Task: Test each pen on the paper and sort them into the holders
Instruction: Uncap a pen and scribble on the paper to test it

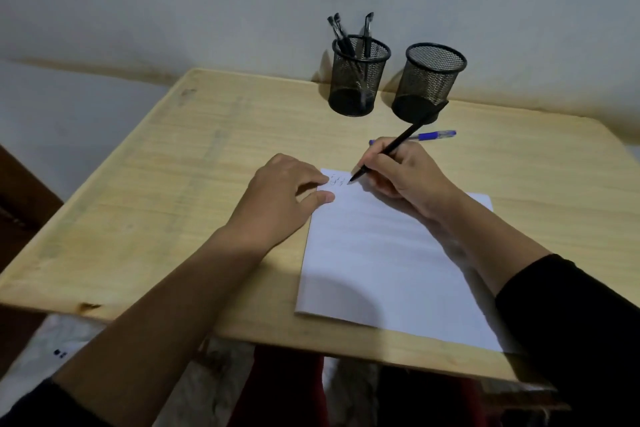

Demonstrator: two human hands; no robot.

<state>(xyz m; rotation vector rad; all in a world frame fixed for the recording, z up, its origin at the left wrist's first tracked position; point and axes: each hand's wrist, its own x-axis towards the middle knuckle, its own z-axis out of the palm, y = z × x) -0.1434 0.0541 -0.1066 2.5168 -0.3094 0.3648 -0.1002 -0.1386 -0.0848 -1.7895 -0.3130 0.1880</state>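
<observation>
Head view: a sheet of white paper (388,253) lies on a light wooden table (156,184). The right hand (405,177) grips a black pen (398,142) in a writing pinch, tip touching the paper's upper left corner beside small scribbles (337,180). The left hand (287,191), fingers loosely spread and holding nothing, presses the paper's left edge. A blue pen (429,135) lies flat beyond the right hand. At the far edge stand two black mesh holders: the left holder (358,76) contains three black pens (349,35); the right holder (429,80) shows none.
</observation>
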